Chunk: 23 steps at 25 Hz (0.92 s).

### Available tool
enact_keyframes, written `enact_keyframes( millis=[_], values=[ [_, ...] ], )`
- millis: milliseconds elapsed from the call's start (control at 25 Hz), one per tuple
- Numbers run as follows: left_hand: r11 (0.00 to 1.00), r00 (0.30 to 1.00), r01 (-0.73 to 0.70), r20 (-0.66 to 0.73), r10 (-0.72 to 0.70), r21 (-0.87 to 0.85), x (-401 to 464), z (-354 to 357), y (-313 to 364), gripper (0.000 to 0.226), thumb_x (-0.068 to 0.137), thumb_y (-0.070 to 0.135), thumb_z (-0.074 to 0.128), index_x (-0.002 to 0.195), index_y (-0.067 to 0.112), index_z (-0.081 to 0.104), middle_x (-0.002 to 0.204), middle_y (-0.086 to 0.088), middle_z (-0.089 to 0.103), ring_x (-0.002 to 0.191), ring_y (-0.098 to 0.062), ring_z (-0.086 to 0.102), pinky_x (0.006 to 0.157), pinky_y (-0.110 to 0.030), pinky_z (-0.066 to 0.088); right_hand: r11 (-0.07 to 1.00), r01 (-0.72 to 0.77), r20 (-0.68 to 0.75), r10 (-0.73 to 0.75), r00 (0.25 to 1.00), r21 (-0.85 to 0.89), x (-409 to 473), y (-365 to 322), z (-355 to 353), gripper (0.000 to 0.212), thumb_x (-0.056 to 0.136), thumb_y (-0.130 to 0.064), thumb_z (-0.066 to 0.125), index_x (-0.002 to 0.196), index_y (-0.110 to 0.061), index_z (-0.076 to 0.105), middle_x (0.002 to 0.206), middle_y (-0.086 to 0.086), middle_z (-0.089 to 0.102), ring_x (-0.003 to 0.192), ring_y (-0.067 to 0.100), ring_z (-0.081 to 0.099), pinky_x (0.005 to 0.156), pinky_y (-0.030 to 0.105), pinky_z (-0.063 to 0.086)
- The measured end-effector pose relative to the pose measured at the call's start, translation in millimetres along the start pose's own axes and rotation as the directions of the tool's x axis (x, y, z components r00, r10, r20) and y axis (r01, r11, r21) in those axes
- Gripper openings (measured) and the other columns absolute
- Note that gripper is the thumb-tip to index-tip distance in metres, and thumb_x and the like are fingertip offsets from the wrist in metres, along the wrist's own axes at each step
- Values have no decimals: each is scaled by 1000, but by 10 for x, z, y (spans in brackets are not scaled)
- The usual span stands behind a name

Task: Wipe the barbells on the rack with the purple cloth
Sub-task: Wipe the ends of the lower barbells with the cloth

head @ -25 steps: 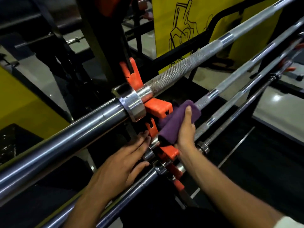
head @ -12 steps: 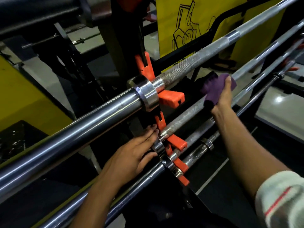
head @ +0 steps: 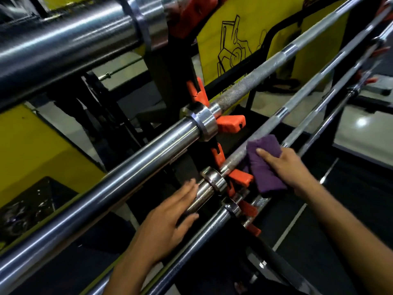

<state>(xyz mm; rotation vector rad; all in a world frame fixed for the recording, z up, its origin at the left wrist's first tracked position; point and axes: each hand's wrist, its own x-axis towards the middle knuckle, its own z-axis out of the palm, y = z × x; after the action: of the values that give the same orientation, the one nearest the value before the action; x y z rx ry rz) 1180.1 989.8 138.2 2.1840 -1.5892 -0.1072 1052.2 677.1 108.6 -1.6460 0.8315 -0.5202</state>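
Note:
Several steel barbells lie on orange hooks of a black rack [head: 170, 81]. The purple cloth [head: 264, 165] is wrapped over the knurled shaft of a middle barbell [head: 297, 103], close to its collar [head: 213, 179]. My right hand [head: 285, 167] grips the cloth around that shaft, thumb on top. My left hand [head: 168, 222] rests with straight fingers on the same barbell's sleeve, just left of the collar. A thicker barbell [head: 127, 167] runs above it, and another sleeve [head: 63, 39] crosses the top left.
Orange hooks [head: 230, 124] stick out from the rack upright beside the collars. Lower barbells [head: 331, 96] run parallel at the right. A yellow panel with a black drawing [head: 234, 39] stands behind. Yellow padding [head: 32, 150] is at the left; grey floor beyond.
My right hand slid the cloth back down the shaft from far up the bar to near the collar. My left hand stayed on the sleeve. The view tilted, showing another sleeve at top.

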Motion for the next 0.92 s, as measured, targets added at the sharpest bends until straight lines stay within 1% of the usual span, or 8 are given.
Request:
enact_keyframes(
  millis=[120,200,360,480,560,760,840,920],
  values=[
    [1000,1000,-7,12,6,29,-390,-117,-114,62,99,53,44,156,35,28,161,27,19,146,5,24,116,-12,23,922,275,-73,-305,949,-273,-393,-273,-128,19,91,-40,70,100,-24,66,86,-7,67,77,10,59,70,30,47],
    [999,1000,16,-4,-16,34,-559,-143,-174,60,100,52,47,155,36,31,160,27,22,144,5,28,115,-17,30,763,480,104,-487,867,-433,-554,-512,112,29,92,-40,68,116,-23,66,105,-5,60,90,9,57,80,30,47],
    [998,998,37,-47,-35,53,-692,-103,-223,60,98,41,53,154,33,34,161,21,26,143,1,34,112,-23,38,357,458,329,-367,870,-814,-482,-771,741,51,95,-55,54,122,-12,56,117,5,54,103,31,62,75,39,48],
    [997,997,22,-69,-17,77,-677,-70,-237,60,98,37,57,154,31,36,160,18,29,142,0,36,112,-25,38,324,453,390,-243,888,-830,-373,-930,734,53,98,-53,52,121,-5,55,121,17,62,111,38,61,86,41,48],
    [997,999,23,-50,-20,67,-672,-75,-261,65,95,29,66,154,30,37,160,17,30,143,1,34,112,-24,37,421,406,424,-55,904,-811,-309,-1058,637,55,97,-53,56,121,-3,56,123,20,62,111,36,60,90,37,48],
    [997,998,33,-54,-29,71,-670,-83,-269,67,92,26,70,152,31,39,158,20,30,141,5,32,111,-20,34,348,365,471,303,828,-864,-299,-1358,477,55,92,-55,63,110,-3,64,108,13,67,87,21,60,67,28,43],
    [995,999,35,-44,-31,93,-676,-86,-273,68,93,28,69,153,33,37,158,22,27,140,9,27,111,-16,29,317,416,483,173,858,-852,-412,-1357,408,49,92,-55,63,101,-8,66,100,12,70,82,22,64,66,29,47],
    [992,999,36,-41,-31,119,-665,-80,-285,68,92,29,70,152,32,39,157,21,29,140,9,26,110,-7,21,443,456,412,-198,890,-772,-591,-1218,411,39,95,-51,59,104,-14,64,99,8,69,86,26,64,72,33,49]
  ],
)
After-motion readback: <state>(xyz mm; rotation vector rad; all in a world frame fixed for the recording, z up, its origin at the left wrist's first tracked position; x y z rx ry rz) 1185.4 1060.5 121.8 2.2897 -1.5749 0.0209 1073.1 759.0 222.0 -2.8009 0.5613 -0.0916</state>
